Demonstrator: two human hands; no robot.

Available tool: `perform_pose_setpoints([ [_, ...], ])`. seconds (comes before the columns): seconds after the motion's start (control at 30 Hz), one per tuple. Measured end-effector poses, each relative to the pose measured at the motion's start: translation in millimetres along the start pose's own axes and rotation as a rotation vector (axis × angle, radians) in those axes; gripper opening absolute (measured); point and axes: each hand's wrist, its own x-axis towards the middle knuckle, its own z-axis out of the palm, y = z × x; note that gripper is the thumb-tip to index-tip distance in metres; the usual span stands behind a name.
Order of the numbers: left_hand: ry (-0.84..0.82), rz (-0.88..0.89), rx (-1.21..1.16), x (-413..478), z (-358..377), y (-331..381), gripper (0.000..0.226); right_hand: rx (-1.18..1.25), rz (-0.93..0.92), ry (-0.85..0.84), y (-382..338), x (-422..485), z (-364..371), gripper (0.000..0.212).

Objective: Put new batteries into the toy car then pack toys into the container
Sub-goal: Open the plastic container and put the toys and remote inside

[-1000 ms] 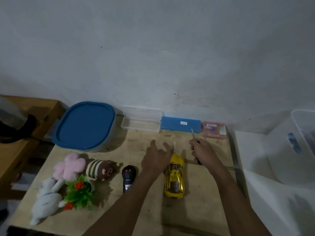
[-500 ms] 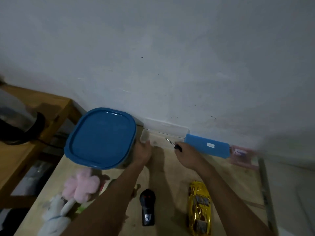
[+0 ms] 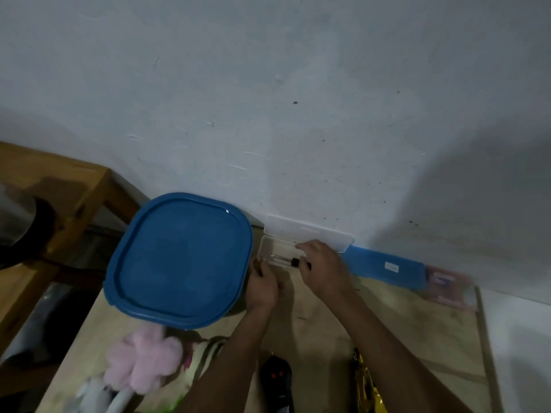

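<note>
Right hand pinches a screwdriver in the clear box. Left hand touches its corner, hold unclear, beside the blue-lidded container.

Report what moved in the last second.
The right hand, gripping the screwdriver, went from above the yellow toy car to the open clear case by the wall and holds the tool over its tray. The left hand followed to the tray's near corner. The car, remote control, pink plush toy, blue-lidded container and blue case stayed put.
</note>
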Motion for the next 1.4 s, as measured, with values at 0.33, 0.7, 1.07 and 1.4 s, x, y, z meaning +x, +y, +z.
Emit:
perform_pose_setpoints([
  [0.33,-0.039,-0.052,-0.041,-3.2,-1.4,3.5,0.047,-0.204,0.046,0.267,-3.8,-9.9,-6.3,0.054],
  [0.7,-0.165,-0.101,-0.172,-1.1,-2.8,1.9,0.103,-0.14,0.038,0.082,-1.0,-26.3,13.1,0.033],
  [1.07,-0.07,-0.023,-0.057,7.4,2.1,1.5,0.06,-0.176,0.137,0.005,0.4,-25.2,24.2,0.051],
  [1.4,-0.062,-0.006,-0.07,19.9,8.4,10.3,0.064,-0.13,0.172,-0.03,1.7,-8.7,17.6,0.052],
])
